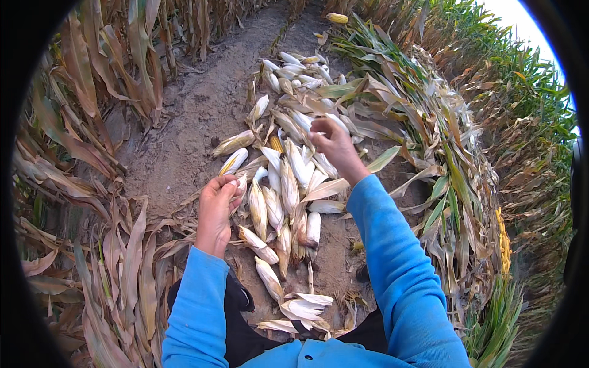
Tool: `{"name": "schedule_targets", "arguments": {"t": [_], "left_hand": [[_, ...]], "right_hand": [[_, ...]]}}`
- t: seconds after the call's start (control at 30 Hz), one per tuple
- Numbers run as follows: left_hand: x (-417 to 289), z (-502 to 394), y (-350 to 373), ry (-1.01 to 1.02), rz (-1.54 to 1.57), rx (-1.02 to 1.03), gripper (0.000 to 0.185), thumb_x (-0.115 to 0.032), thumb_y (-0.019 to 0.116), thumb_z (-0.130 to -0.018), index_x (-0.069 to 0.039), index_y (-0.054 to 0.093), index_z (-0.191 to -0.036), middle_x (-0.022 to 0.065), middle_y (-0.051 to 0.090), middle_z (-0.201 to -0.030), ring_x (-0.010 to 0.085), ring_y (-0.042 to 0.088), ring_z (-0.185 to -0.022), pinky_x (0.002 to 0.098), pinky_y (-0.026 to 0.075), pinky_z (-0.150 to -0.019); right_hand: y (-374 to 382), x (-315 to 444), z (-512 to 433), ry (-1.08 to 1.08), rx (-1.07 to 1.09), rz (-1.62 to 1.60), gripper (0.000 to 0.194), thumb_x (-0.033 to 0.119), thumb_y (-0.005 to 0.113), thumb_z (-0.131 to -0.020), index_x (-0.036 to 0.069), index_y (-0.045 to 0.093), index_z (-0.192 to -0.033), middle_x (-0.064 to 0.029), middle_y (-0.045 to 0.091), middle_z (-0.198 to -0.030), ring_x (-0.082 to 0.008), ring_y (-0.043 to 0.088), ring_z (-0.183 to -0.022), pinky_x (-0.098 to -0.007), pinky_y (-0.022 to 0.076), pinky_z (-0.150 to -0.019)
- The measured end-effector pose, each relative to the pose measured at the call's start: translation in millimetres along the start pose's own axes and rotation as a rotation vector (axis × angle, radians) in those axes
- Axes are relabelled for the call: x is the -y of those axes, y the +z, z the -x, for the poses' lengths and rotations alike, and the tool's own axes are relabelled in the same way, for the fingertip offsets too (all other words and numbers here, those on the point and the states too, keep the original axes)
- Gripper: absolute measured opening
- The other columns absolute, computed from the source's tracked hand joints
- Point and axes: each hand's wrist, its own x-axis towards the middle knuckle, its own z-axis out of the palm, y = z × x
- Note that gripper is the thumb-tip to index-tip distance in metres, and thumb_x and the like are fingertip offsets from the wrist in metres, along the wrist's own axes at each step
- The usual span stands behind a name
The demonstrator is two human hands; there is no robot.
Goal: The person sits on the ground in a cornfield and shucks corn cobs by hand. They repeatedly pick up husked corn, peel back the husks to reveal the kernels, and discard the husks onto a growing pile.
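Observation:
My left hand (217, 209) is at the left side of a pile of corn ears, its thumb and fingers pinched on a pale corn husk (241, 184). How far that husk reaches behind the fingers is hidden. Over the upper part of the pile is my right hand (338, 149), fingers curled and a gap at the thumb, with nothing seen between them. Most ears, such as this husk-covered ear (290, 186), lie in whitish dry husks on the soil. Yellow kernels show on a partly bared ear (276, 143) between my hands.
Cut corn stalks (441, 152) lie heaped along the right. Standing dry corn plants (138, 60) line the left, with fallen leaves (124, 285) below them. Bare yellow cobs (503, 241) sit at the far right, and loose husks (303, 308) lie between my legs.

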Motion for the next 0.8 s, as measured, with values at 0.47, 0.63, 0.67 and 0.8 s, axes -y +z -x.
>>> {"name": "schedule_targets", "arguments": {"t": [0.47, 0.63, 0.67, 0.8], "left_hand": [[-28, 43, -11, 0.029, 0.311, 0.023, 0.013, -0.007, 0.053, -0.093, -0.003, 0.057, -0.104, 0.0060, 0.061, -0.097, 0.0133, 0.059, -0.084, 0.0286, 0.052, -0.077], [-25, 48, -7, -0.034, 0.287, 0.017, 0.013, -0.008, 0.054, -0.092, -0.002, 0.056, -0.103, 0.0069, 0.061, -0.097, 0.0139, 0.059, -0.085, 0.0295, 0.052, -0.079], [-24, 47, -5, -0.063, 0.292, 0.005, 0.013, -0.008, 0.054, -0.092, -0.002, 0.055, -0.103, 0.0075, 0.060, -0.098, 0.0141, 0.058, -0.085, 0.0297, 0.051, -0.078], [-17, 42, 4, -0.140, 0.274, -0.004, 0.014, -0.006, 0.052, -0.091, -0.002, 0.054, -0.104, 0.0080, 0.059, -0.099, 0.0142, 0.057, -0.086, 0.0298, 0.051, -0.078]], "right_hand": [[132, -304, 268, 0.981, 0.523, -0.042, 0.029, 0.027, 0.069, -0.083, 0.000, 0.065, -0.095, -0.0068, 0.062, -0.072, -0.0162, 0.059, -0.062, -0.0313, 0.0495, -0.054], [208, -318, 336, 0.876, 0.640, 0.284, 0.052, 0.037, 0.077, -0.075, -0.003, 0.063, -0.105, -0.0248, 0.066, -0.101, -0.0362, 0.065, -0.097, -0.0404, 0.0491, -0.087], [218, -315, 347, 0.862, 0.646, 0.340, 0.057, 0.038, 0.077, -0.075, -0.005, 0.059, -0.107, -0.0264, 0.064, -0.105, -0.0362, 0.064, -0.098, -0.0410, 0.0498, -0.085], [230, -311, 356, 0.918, 0.714, 0.468, 0.074, 0.043, 0.079, -0.072, -0.008, 0.047, -0.117, -0.0310, 0.057, -0.118, -0.0417, 0.058, -0.109, -0.0446, 0.0457, -0.093]]}}
